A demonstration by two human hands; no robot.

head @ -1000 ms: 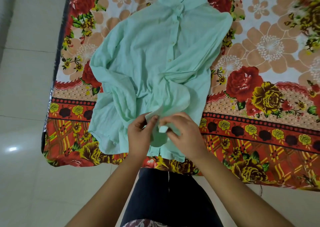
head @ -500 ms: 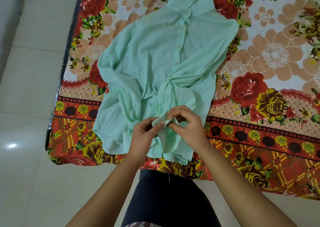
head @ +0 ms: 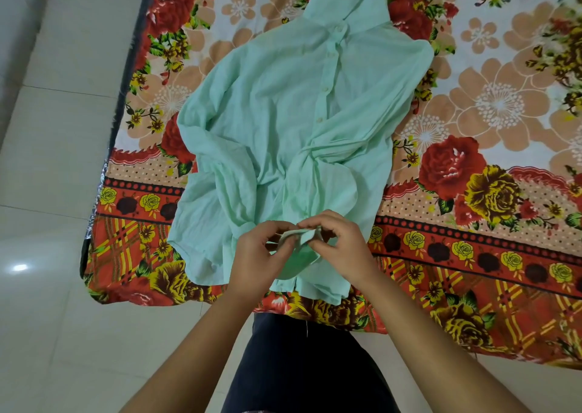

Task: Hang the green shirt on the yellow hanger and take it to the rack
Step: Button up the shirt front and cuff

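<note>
1 green shirt (head: 283, 113), 2 hands, both gripping one small fold (head: 299, 235) of it.
Left to right: tiled floor (head: 47, 160), then the floral bedsheet (head: 472, 97) with the shirt spread on it, buttons up, collar far, hem at the near edge. Left hand (head: 255, 255) pinches the fold with curled fingers, and the right hand (head: 341, 248) pinches it from the other side, fingertips almost meeting. Compared with half a second ago, the fold is bunched tighter and the shirt body hasn't moved.
</note>
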